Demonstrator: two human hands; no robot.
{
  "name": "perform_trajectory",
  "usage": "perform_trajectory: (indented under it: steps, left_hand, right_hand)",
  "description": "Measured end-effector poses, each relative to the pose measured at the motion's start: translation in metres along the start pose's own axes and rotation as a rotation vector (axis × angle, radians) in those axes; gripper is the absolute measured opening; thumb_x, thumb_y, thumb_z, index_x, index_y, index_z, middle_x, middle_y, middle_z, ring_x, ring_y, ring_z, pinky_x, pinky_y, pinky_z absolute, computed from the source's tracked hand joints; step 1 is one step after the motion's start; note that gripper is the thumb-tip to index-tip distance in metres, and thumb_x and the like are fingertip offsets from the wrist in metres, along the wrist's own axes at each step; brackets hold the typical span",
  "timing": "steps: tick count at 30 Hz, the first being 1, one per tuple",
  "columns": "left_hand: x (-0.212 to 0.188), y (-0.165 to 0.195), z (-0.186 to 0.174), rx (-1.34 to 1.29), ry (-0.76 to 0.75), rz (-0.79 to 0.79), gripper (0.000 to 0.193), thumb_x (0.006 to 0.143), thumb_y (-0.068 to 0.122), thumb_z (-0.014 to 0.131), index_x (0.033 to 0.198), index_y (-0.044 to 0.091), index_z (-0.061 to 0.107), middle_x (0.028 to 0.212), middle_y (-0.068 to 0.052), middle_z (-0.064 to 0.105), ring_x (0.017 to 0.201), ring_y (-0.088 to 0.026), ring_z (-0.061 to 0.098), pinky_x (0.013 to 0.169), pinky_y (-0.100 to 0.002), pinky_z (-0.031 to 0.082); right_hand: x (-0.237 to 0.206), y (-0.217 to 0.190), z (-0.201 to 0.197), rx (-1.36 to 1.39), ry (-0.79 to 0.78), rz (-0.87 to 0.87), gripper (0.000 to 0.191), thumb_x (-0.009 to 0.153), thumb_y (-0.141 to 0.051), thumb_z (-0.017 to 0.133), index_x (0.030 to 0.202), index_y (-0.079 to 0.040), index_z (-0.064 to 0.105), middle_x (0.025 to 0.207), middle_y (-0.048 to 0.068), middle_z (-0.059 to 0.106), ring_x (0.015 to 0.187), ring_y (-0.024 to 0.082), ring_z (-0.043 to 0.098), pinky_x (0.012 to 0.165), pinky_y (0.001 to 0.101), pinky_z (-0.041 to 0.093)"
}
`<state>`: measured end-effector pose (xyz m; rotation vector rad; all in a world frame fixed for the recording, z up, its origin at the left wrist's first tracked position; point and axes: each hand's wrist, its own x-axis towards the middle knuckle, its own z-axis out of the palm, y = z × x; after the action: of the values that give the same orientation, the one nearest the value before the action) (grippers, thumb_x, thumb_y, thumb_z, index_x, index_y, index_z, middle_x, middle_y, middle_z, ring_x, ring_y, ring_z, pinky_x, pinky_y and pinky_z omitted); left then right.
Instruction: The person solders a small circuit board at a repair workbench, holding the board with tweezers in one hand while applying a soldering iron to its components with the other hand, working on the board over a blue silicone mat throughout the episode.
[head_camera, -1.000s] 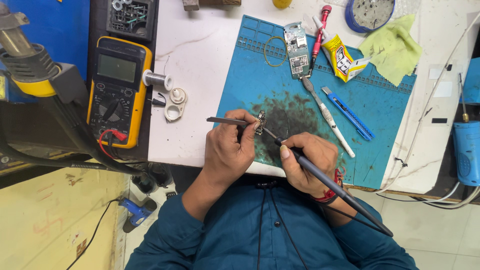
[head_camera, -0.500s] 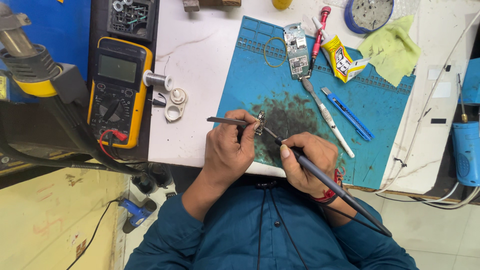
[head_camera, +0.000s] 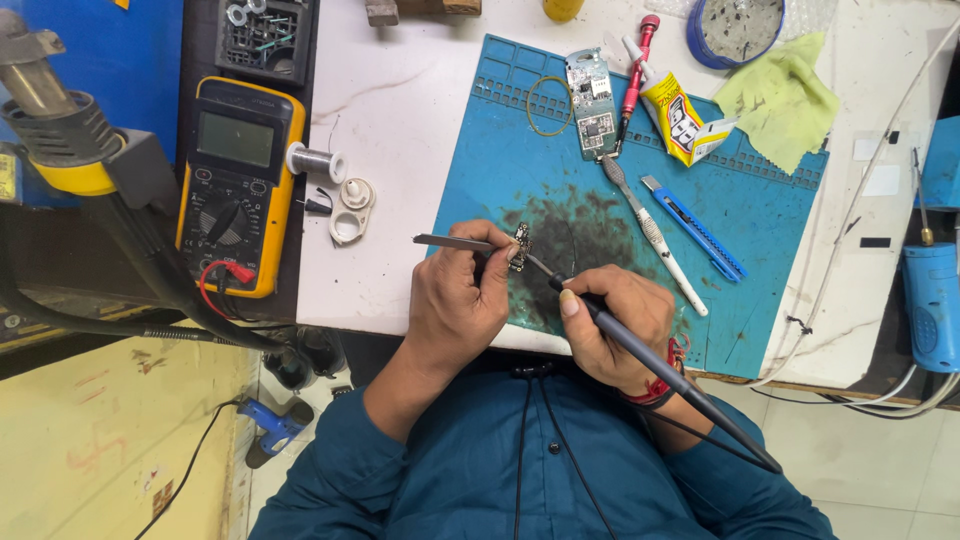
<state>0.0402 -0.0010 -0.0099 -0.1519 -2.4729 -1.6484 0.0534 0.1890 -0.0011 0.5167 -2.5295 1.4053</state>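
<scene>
The left hand pinched metal tweezers closed on a small circuit board — positioned on the blue work mat near the table's front edge. The right hand gripped a soldering iron, tip touching the board. A yellow multimeter lay at the left edge.

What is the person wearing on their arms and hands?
Both arms are in long teal-blue sleeves, pushed back from the wrists. The left hand is bare, with no glove. The right hand is bare too, with red thread bands tied around its wrist.
</scene>
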Motion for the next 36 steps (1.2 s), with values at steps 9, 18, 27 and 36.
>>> perform_trajectory:
  steps: [9,18,27,36]
  left_hand:
    - [-0.0005,0.0008,-0.0001,0.003,0.002,-0.017,0.01,0.1,0.004,0.068,0.105,0.004,0.059,0.087,-0.007,0.072,0.066,-0.018,0.072,0.059,-0.031,0.056]
    - [-0.0009,0.0015,-0.0004,-0.01,0.003,-0.026,0.01,0.1,0.004,0.067,0.106,0.004,0.06,0.089,-0.008,0.072,0.066,-0.017,0.073,0.059,-0.03,0.056]
    - [-0.001,0.0014,-0.0003,0.001,0.003,-0.016,0.01,0.1,0.003,0.068,0.105,0.003,0.059,0.09,-0.008,0.072,0.066,-0.017,0.072,0.058,-0.03,0.055]
    - [-0.0016,0.0001,0.0003,-0.003,0.009,-0.008,0.01,0.1,0.003,0.068,0.105,0.003,0.059,0.092,-0.008,0.071,0.067,-0.018,0.072,0.059,-0.03,0.055]
  right_hand:
    - [-0.0011,0.0,-0.0002,-0.006,-0.004,0.008,0.007,0.091,-0.007,0.071,0.092,-0.002,0.065,0.074,0.008,0.066,0.061,0.02,0.063,0.057,0.0321,0.046]
    - [-0.0009,-0.0007,-0.0007,0.001,0.002,0.009,0.007,0.091,-0.007,0.07,0.092,-0.002,0.065,0.074,0.008,0.066,0.06,0.02,0.063,0.056,0.032,0.045]
    - [0.0002,-0.0009,-0.0002,0.003,0.002,0.007,0.008,0.092,-0.007,0.071,0.092,-0.002,0.065,0.074,0.008,0.066,0.06,0.02,0.063,0.056,0.0313,0.045]
    - [0.0003,-0.0016,-0.0004,0.0,-0.002,0.012,0.007,0.092,-0.007,0.07,0.092,-0.002,0.065,0.075,0.008,0.066,0.06,0.019,0.063,0.056,0.0313,0.045]
